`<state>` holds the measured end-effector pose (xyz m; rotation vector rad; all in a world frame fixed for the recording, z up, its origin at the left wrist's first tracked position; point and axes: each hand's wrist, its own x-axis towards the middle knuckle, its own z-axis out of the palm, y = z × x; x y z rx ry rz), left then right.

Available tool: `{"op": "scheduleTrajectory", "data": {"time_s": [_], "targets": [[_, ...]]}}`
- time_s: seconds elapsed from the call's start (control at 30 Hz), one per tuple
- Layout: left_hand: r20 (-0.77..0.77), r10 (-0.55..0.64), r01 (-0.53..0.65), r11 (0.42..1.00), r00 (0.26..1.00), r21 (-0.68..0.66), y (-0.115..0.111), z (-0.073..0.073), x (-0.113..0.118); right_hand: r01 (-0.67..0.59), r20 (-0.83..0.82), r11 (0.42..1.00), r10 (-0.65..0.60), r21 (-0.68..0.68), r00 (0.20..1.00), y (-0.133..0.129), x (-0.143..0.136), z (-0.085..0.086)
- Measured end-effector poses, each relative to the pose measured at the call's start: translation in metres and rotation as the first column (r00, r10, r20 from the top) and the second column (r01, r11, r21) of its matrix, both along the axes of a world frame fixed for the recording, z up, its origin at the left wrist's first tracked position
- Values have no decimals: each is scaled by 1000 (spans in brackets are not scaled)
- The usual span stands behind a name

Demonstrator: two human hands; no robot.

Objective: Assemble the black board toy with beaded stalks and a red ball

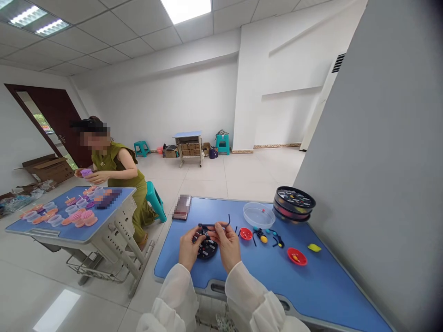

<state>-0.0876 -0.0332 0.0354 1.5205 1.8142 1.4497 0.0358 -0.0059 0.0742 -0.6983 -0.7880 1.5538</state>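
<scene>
Both my hands are raised over the near left part of the blue desk, close together. Between the right thumb and fingers, my right hand pinches a thin dark rod with an upturned right end. My left hand is closed on a small dark plastic part just under the rod's left end; whether the two are joined I cannot tell. Below the fingers lies a round black disc with light markings, partly covered by my hands.
Right of my hands are a red bowl, small dark parts with a yellow ball, another red bowl and a yellow lemon-shaped piece. Behind them stand a clear round tray and stacked black discs. A co-worker sits left.
</scene>
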Motion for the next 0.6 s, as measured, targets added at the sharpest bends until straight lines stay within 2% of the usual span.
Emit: {"op": "scheduleTrajectory", "data": {"time_s": [0.17,0.27,0.37,0.47,0.53,0.6], "targets": [[-7,27,-26,997,1000,70,-20,27,7,-6,51,1000,7,-19,999,-11,17,3],[14,-10,9,997,1000,76,-32,46,16,5,84,1000,-4,-20,996,-16,26,9],[-27,-64,66,996,998,68,-41,57,29,20,138,1000,-20,5,990,-23,38,12],[-277,-171,197,978,946,69,-53,51,46,-36,261,998,23,48,965,-39,56,8],[-528,-208,263,964,823,30,-64,39,59,-97,345,994,74,48,936,-55,71,0],[-700,-185,256,967,689,-4,-78,23,72,-118,385,993,107,4,917,-73,86,-10]]}}
